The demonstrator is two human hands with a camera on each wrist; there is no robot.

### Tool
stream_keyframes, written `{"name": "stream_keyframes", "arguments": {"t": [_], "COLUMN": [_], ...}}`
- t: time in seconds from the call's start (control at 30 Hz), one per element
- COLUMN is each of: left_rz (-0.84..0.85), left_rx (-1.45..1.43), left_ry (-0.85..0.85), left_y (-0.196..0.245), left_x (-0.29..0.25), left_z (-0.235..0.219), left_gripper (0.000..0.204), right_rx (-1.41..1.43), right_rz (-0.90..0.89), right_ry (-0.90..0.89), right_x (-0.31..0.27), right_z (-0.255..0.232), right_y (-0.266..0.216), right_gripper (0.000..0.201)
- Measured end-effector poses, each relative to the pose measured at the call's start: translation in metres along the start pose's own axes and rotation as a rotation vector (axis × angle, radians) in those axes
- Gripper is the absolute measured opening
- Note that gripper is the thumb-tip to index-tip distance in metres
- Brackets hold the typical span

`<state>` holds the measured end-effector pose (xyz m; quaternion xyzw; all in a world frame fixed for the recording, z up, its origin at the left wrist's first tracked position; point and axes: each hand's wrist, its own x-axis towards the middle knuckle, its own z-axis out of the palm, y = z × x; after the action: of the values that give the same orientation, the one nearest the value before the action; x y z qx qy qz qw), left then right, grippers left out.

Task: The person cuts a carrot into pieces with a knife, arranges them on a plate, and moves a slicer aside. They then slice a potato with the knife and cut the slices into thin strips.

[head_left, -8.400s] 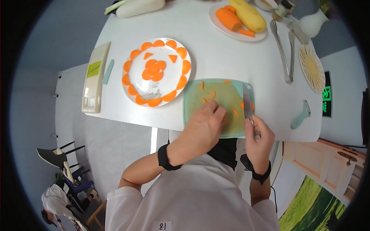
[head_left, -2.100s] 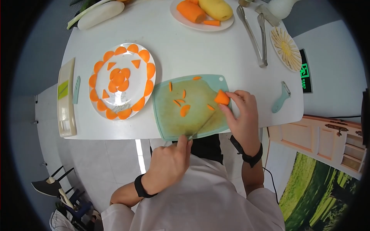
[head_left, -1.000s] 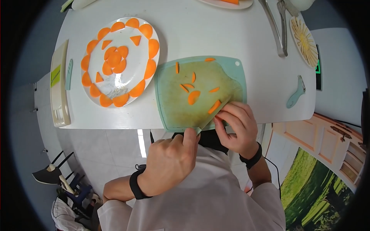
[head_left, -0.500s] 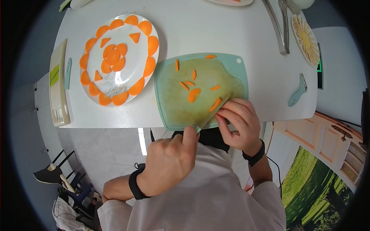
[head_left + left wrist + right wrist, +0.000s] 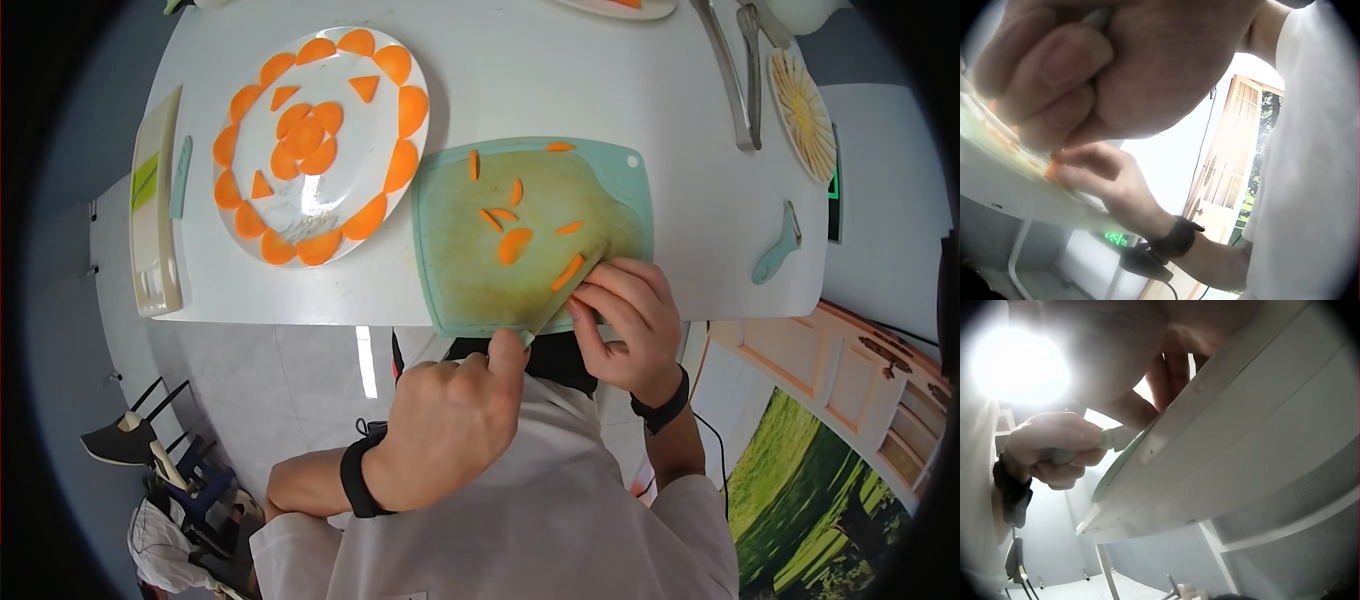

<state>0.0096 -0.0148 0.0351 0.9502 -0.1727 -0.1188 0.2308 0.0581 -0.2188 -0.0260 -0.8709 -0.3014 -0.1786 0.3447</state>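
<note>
My left hand [image 5: 445, 430] grips the handle of a knife [image 5: 566, 293] at the near edge of the green cutting board [image 5: 455, 285]. The blade slants up and right across the board. My right hand [image 5: 628, 325] pinches a carrot piece [image 5: 1054, 172] against the board, fingertips right beside the blade; most of it is hidden from above. A thin carrot strip [image 5: 568, 272] lies along the blade's other side. Several small carrot slivers and one rounded carrot slice [image 5: 515, 246] are scattered on the board.
Left of the board, a white plate [image 5: 345, 180] bears a ring of carrot half-rounds, a carrot flower and triangles. A slicer [image 5: 155, 235] and light-green tool [image 5: 181, 178] lie farther left. Tongs [image 5: 735, 85], a peeler [image 5: 777, 250] and a plate of pale strips [image 5: 803, 115] are on the right.
The knife has passed from my right hand to my left. A third triangle appeared on the plate. The right hand brought a carrot chunk under the blade; over the last second, the hands barely moved.
</note>
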Motion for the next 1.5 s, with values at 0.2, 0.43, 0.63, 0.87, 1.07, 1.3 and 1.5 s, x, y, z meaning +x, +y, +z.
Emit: {"name": "stream_keyframes", "arguments": {"t": [0.2, 0.43, 0.63, 0.87, 1.07, 1.3, 1.5], "left_rz": [0.011, 0.023, -0.004, 0.029, 0.046, 0.03, 0.023], "left_rx": [-0.005, -0.011, -0.088, -0.151, -0.115, -0.074, -0.021], "left_ry": [0.006, -0.036, -0.016, 0.053, 0.024, 0.007, -0.008], "left_y": [-0.004, -0.01, -0.014, -0.013, -0.013, -0.011, -0.013], "left_x": [0.001, 0.004, -0.001, -0.001, 0.0, -0.006, -0.006], "left_z": [0.002, -0.001, 0.008, 0.003, 0.003, 0.003, 0.0], "left_gripper": [0.019, 0.018, 0.018, 0.019, 0.019, 0.018, 0.018], "right_rx": [0.0, 0.005, 0.009, 0.016, 0.009, 0.011, 0.019], "right_rz": [-0.004, 0.002, 0.015, 0.011, -0.006, -0.004, 0.003], "right_ry": [0.009, 0.007, 0.003, 0.021, 0.026, 0.022, 0.01], "right_x": [0.001, 0.002, 0.0, 0.0, -0.001, 0.0, 0.001], "right_z": [0.001, 0.001, 0.001, 0.001, 0.002, 0.002, 0.001], "right_y": [0.0, -0.001, -0.001, 0.0, 0.002, 0.001, 0.0], "right_gripper": [0.027, 0.026, 0.027, 0.027, 0.028, 0.027, 0.027]}}
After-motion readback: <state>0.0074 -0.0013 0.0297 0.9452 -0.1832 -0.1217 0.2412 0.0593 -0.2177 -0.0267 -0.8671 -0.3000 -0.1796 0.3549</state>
